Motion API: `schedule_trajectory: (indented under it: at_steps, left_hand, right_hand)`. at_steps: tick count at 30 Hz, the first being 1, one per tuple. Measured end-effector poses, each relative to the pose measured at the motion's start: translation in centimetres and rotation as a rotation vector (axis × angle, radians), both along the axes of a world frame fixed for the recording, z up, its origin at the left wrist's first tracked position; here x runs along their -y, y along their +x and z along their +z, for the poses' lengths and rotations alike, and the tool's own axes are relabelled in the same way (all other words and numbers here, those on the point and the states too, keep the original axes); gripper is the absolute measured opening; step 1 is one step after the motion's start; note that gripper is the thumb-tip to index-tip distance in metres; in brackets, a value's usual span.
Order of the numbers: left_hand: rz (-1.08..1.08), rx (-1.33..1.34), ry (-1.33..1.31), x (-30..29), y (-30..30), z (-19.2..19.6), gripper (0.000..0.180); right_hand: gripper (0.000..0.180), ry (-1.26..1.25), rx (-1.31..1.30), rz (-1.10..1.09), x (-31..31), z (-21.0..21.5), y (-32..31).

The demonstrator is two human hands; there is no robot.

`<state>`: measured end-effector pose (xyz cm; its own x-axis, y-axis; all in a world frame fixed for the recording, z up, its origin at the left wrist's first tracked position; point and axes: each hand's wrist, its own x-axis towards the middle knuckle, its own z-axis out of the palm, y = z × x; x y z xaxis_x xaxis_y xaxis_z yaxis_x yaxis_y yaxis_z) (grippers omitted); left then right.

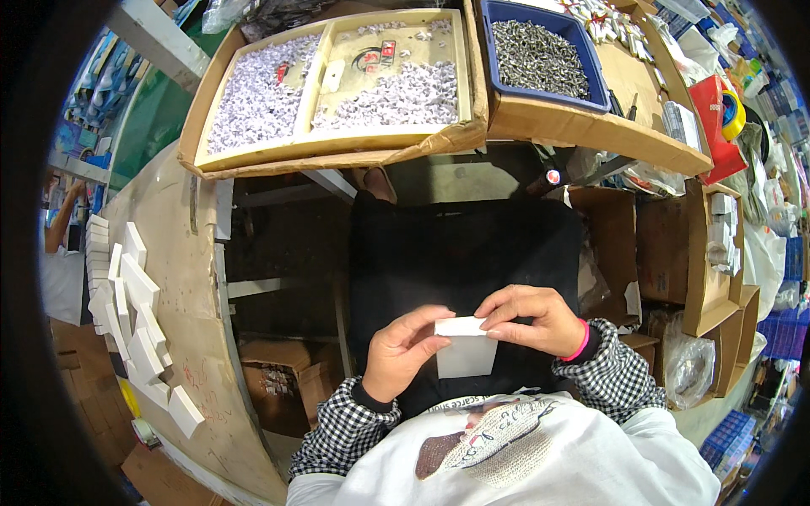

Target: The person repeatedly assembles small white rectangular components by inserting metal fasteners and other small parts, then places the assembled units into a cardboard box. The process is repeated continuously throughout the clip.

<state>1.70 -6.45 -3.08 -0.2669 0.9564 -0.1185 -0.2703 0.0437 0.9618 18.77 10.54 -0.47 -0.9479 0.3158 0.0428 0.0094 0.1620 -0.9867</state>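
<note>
A small white box [466, 357] is held up over my lap, its narrow edge facing up. On its left upper corner, my left hand [403, 347] pinches with thumb and fingertips. My right hand [533, 320], with a pink band at the wrist, grips the right upper corner the same way. The box's lid edge lies between both sets of fingers, and its broad face hangs below them. Whether anything is inside the box cannot be seen.
Several white boxes [139, 316] lie piled on the left table [198, 325]. Ahead stands a divided tray [308, 93] of small white parts. A blue bin [601, 72] of metal pieces sits beside it. Cardboard boxes [717, 253] stand at the right.
</note>
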Motion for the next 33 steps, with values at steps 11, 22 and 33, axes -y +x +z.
schedule_trajectory:
  at_steps: [11,22,33]
  left_hand:
    - [-0.012,0.017,-0.214,-0.7,0.8,1.0,0.03]
    - [-0.144,-0.426,-0.02,-1.6,3.5,0.5,0.075]
    - [-0.184,-0.556,-0.032,-1.4,4.0,1.9,0.082]
  right_hand:
    - [0.026,0.193,0.167,0.092,-1.1,1.0,-0.6]
    - [0.018,0.355,0.114,-0.238,1.6,1.1,-0.3]
    - [0.017,0.311,0.183,-0.303,2.4,2.1,0.4]
